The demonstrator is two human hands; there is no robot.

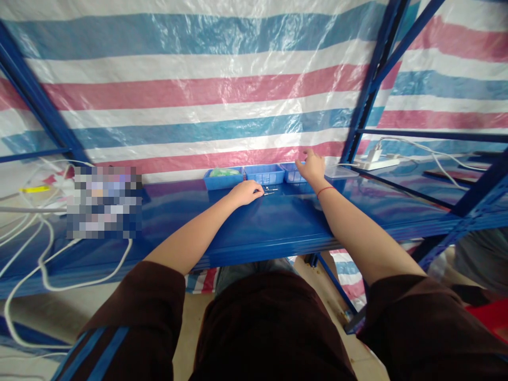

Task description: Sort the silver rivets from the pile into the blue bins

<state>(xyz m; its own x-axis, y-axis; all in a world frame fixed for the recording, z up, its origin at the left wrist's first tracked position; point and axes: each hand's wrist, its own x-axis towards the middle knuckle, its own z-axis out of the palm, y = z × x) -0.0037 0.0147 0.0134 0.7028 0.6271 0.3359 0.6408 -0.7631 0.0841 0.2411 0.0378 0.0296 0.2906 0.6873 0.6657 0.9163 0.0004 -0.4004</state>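
Right hand [311,166] partly hides blue bin [292,173]; thin pieces [270,193] indistinct.

The middle bin [265,175] stands on the desk [254,227]. Left of it is a bin [223,183] with contents inside; right of it, a third bin [291,173]. Behind it hangs a sheet [222,95]. Before it lie thin pieces [271,189], beside the left hand [248,193]. The right hand [312,166] and, farther, a power strip [379,162] are rightward; cables [32,209] lie far leftward of it.

Blue shelf [262,227], three bins [265,176], white cables [51,242]
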